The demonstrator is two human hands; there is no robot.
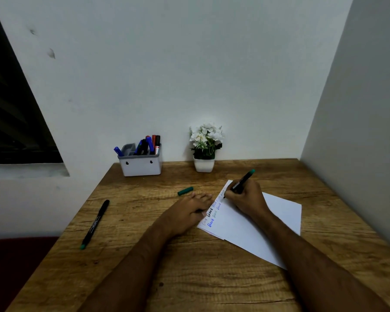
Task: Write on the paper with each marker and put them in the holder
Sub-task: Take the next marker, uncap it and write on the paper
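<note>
Green marker at work on the paper

The right hand [245, 199] pinches the green marker [242, 182], tip on the paper [257, 226], barrel slanting up-right; the left hand [189, 212] lies flat at the sheet's edge, nearer its cap [185, 191] and the holder [141, 164] far-left on the surface [189, 278].

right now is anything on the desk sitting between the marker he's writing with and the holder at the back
Nothing visible blocks it. The marker in the right hand has bare desk up to the holder. The loose green cap lies low, just under that line, beside the left hand. The flower pot stands right of it.
</note>
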